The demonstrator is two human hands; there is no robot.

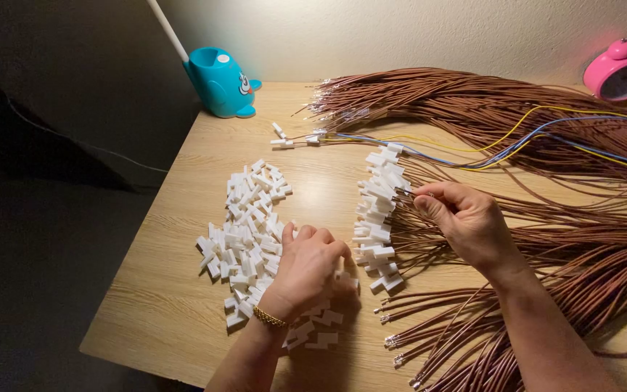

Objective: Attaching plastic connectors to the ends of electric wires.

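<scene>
While your left hand (312,263) picks a white plug (339,277) with curled fingers, your right hand (464,218) pinches a brown wire (405,193) — next, it seems, push wire into plug — gently.

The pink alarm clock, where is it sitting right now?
The pink alarm clock stands at the far right corner of the wooden table, against the wall, just behind the bundle of brown wires.

A light wooden table (183,218) carried a heap of small white plastic connectors (248,232), bundles of brown wires (546,239), a few yellow and blue wires (517,138), a blue whale-shaped holder (220,83) and what looked like a pink alarm clock (622,72).
</scene>
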